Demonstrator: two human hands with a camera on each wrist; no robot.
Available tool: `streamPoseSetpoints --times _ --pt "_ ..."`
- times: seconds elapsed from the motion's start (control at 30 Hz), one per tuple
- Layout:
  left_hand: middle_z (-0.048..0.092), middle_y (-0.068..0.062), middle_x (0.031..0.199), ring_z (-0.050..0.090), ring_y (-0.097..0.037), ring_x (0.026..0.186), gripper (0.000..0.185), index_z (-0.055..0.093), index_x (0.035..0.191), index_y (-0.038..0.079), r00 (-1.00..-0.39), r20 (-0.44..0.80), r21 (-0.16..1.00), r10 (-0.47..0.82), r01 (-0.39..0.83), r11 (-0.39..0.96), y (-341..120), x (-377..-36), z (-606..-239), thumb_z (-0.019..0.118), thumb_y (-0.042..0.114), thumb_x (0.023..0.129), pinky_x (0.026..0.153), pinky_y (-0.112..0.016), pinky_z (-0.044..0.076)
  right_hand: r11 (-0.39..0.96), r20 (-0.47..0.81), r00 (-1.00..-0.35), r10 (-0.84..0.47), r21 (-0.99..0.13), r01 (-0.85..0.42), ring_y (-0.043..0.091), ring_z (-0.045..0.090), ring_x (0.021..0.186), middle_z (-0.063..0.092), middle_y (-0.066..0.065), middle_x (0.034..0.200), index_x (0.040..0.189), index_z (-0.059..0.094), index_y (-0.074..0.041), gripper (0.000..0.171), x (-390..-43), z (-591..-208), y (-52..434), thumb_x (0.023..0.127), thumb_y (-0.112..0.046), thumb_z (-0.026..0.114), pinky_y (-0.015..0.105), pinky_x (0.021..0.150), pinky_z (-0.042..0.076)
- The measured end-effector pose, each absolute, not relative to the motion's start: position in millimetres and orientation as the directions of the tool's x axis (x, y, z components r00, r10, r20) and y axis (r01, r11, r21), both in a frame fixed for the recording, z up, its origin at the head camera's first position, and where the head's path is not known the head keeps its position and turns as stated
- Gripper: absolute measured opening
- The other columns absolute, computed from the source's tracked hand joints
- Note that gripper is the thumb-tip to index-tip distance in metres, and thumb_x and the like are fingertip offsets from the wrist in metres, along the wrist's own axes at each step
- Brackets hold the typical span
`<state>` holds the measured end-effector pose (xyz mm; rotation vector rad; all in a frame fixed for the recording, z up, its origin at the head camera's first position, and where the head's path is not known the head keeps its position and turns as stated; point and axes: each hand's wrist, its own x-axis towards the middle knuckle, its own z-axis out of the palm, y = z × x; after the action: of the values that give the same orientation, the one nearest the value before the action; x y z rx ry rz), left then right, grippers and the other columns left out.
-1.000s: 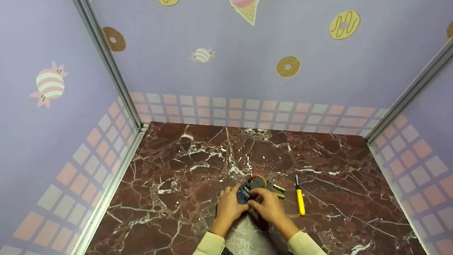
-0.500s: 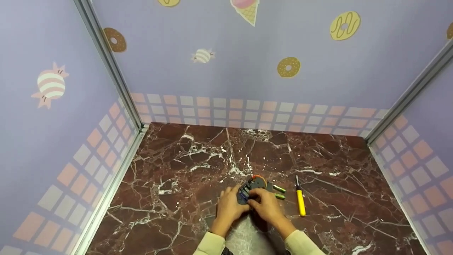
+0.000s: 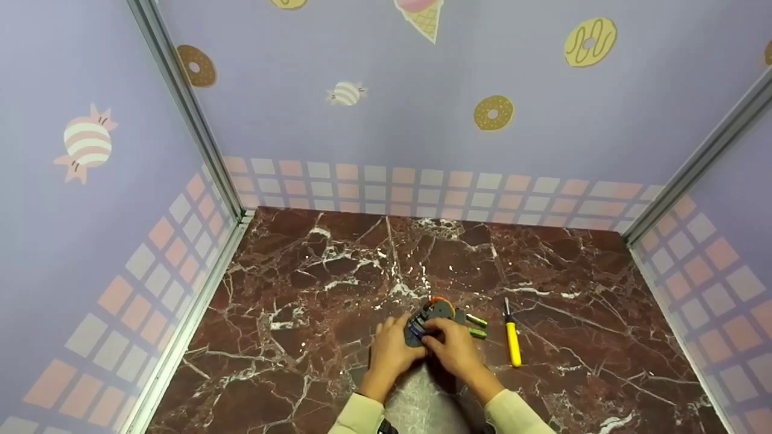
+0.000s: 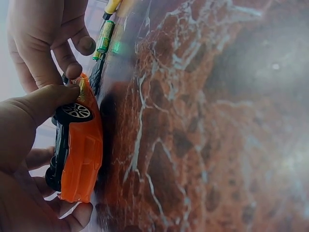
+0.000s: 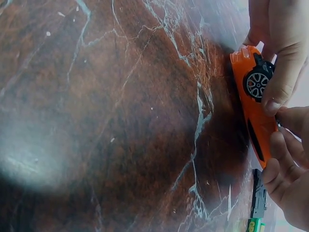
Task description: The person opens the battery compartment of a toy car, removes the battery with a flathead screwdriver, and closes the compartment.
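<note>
Upturned orange toy car [image 4: 84, 154] held over marble-patterned surface [image 3: 301, 271].
Left grip [image 3: 389, 348] clasps its smooth, glossy sides; right grip [image 3: 455, 348], fingers bent, sits at its black underside; whether it pinches anything, cannot tell.

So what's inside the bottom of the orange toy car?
Inside the toy car, turned bottom up, something blue shows, but I can't tell exactly what. The right hand covers part of the bottom, so anything beneath its fingers is hidden.
</note>
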<state>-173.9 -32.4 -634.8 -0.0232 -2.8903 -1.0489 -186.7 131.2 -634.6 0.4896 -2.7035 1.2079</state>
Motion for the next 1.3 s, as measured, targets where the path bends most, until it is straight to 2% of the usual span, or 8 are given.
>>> streamPoseSetpoints --times 0.17,0.4,0.6,1.07,1.17,1.3 --pt "0.065 -0.012 0.116 0.057 -0.032 0.102 0.087 0.062 0.141 0.008 -0.998 0.067 0.638 -0.012 0.033 0.770 -31.9 -174.0 -633.9 0.089 0.040 0.064 0.084 -0.053 0.049 0.625 0.250 -0.942 -0.224 -0.705 -0.336 0.015 0.070 0.084 0.077 0.002 0.098 0.106 0.077 -0.008 0.020 -186.9 -633.2 130.9 0.087 -0.011 0.079 0.032 0.075 0.056" --pt "0.065 -0.012 0.117 0.057 -0.034 0.105 0.086 0.061 0.141 0.008 -0.998 0.069 0.637 -0.012 0.035 0.770 -31.4 -173.6 -634.1 0.089 0.036 0.065 0.087 -0.056 0.049 0.644 0.281 -0.939 -0.200 -0.685 -0.342 0.025 0.073 0.097 0.078 0.004 0.103 0.108 0.077 -0.011 0.015 -187.2 -631.4 129.7 0.093 -0.013 0.074 0.046 0.084 0.057" --pt "0.064 -0.013 0.118 0.057 -0.034 0.108 0.085 0.061 0.142 0.009 -0.998 0.056 0.638 -0.013 0.025 0.770 -31.0 -172.4 -633.1 0.090 0.035 0.066 0.089 -0.058 0.048 0.638 0.260 -0.943 -0.207 -0.695 -0.332 0.027 0.073 0.101 0.078 0.004 0.106 0.110 0.077 -0.015 0.015 -188.0 -631.1 129.4 0.097 -0.017 0.070 0.048 0.086 0.057" --pt "0.064 -0.012 0.120 0.057 -0.034 0.108 0.087 0.061 0.142 0.010 -0.998 0.052 0.633 -0.020 0.018 0.774 -32.2 -172.6 -634.4 0.091 0.036 0.064 0.087 -0.056 0.049 0.620 0.285 -0.934 -0.217 -0.698 -0.357 0.025 0.073 0.098 0.078 0.002 0.103 0.106 0.079 -0.013 0.015 -188.7 -630.0 128.6 0.093 -0.009 0.071 0.046 0.086 0.057" --pt "0.064 -0.013 0.120 0.057 -0.035 0.109 0.089 0.061 0.142 0.010 -0.998 0.057 0.639 -0.019 0.022 0.769 -31.6 -172.7 -634.5 0.092 0.037 0.063 0.087 -0.057 0.049 0.610 0.272 -0.939 -0.210 -0.714 -0.344 0.019 0.072 0.092 0.078 0.000 0.099 0.106 0.078 -0.013 0.015 -188.1 -629.1 129.1 0.093 -0.012 0.073 0.041 0.082 0.057" --pt "0.064 -0.013 0.120 0.057 -0.035 0.108 0.089 0.061 0.142 0.010 -0.998 0.055 0.648 -0.019 0.021 0.761 -31.4 -173.1 -634.3 0.093 0.037 0.064 0.088 -0.057 0.049 0.568 0.268 -0.940 -0.210 -0.750 -0.341 0.009 0.067 0.074 0.076 -0.002 0.091 0.107 0.077 -0.010 0.017 -187.9 -626.8 130.2 0.091 -0.013 0.075 0.029 0.069 0.054"
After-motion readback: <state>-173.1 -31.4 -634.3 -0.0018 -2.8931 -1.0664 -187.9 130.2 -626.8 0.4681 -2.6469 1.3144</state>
